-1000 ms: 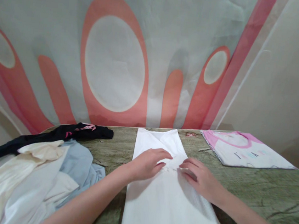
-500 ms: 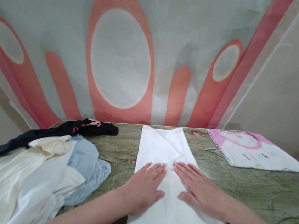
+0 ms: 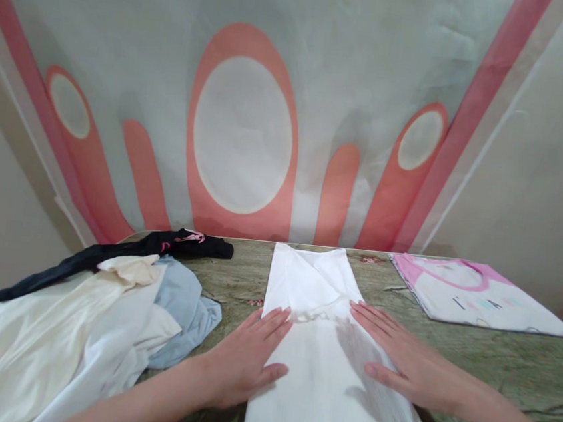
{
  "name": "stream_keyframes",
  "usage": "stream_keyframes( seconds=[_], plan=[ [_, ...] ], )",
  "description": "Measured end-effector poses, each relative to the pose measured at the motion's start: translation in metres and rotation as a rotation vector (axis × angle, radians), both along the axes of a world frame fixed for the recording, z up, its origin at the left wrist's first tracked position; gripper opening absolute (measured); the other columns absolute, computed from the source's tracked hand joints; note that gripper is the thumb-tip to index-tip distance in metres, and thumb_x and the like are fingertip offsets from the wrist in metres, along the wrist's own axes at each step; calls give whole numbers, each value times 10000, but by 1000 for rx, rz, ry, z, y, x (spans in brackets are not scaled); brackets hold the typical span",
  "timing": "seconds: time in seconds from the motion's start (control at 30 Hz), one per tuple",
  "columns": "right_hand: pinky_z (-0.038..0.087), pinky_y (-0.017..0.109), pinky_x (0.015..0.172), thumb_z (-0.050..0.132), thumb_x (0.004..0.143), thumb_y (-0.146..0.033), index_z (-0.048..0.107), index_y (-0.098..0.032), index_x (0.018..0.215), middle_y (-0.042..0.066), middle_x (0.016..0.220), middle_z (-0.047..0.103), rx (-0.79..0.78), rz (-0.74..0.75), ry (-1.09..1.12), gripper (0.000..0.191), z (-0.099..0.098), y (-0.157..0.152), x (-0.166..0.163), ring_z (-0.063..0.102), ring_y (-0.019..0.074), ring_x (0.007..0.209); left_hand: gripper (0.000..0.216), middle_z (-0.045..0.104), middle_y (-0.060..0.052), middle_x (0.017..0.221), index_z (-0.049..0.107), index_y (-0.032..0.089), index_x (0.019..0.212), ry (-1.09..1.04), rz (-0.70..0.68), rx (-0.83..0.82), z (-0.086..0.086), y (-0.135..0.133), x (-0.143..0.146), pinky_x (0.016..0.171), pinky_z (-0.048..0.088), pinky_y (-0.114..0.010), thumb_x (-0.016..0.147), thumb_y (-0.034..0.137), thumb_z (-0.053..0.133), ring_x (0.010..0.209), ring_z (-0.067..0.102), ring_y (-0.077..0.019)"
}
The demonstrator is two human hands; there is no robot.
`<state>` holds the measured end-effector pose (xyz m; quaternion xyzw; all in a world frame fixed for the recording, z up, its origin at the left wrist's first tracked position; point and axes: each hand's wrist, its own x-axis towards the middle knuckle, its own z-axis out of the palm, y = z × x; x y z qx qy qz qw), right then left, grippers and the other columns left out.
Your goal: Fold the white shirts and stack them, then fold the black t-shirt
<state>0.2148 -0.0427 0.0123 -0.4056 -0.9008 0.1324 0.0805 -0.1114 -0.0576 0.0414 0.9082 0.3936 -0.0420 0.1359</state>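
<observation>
A white garment, folded into a long narrow strip, lies on the wood-patterned table in front of me. Its far end is smooth with diagonal fold lines, and a wrinkled edge runs across its middle. My left hand rests flat on the strip's left edge, fingers stretched forward. On the right edge lies my right hand, also flat with its thumb apart from the fingers. Bare cloth shows between the two hands. Neither hand grips anything.
To the left is a loose heap of cream and white clothes, with a light blue garment and a black garment beside it. A folded pink and white shirt lies at the right. Behind the table hangs a patterned backdrop.
My hands have slid apart, from near the middle of the white garment to its two side edges. The view has shifted, so the garment's near edge now shows.
</observation>
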Motion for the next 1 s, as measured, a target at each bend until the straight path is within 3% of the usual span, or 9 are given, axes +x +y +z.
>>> stream_keyframes(
  seconds=[0.17,0.37,0.57,0.73,0.87,1.0],
  plan=[
    [152,468,1101,398,863,-508,67,-225,1435,40,1495,83,-23,-40,-17,720,-18,-7,5,95,258,1356,648,48,-91,1482,112,147,1428,-7,23,8,-14,-7,-4,1101,64,-427,917,535,195,1362,43,-215],
    [154,476,1096,387,873,-492,125,-246,1427,41,1484,147,-30,-24,29,660,-41,-4,4,136,269,1347,677,52,-98,1482,139,143,1424,-41,25,17,-27,-10,-6,1100,75,-435,901,568,202,1362,44,-226],
    [159,488,1090,420,866,-467,134,-253,1426,45,1485,150,-42,-80,66,664,-30,-14,13,136,261,1348,644,83,-87,1483,104,161,1429,-94,17,38,-20,-16,-19,1103,92,-439,913,493,301,1360,63,-229],
    [224,470,1079,432,880,-352,263,-292,1395,14,1470,215,-12,-107,75,545,-26,-34,39,198,251,1335,509,189,-52,1471,215,219,1400,-106,-31,120,-12,-22,-42,1098,183,-393,914,216,365,1342,181,-195],
    [293,403,1070,406,856,-148,338,-284,1366,8,1420,338,101,3,25,532,-27,-41,53,317,207,1292,478,325,-68,1417,367,218,1316,-96,-205,192,-5,-23,-50,1082,228,-396,860,76,384,1299,299,-193],
    [303,375,1071,400,768,-18,312,-297,1374,-18,1407,351,142,138,-93,673,-13,-48,51,362,184,1267,441,437,-89,1343,438,195,1255,-84,-348,187,6,-29,-47,1075,247,-402,821,126,471,1231,408,-205]
  ],
)
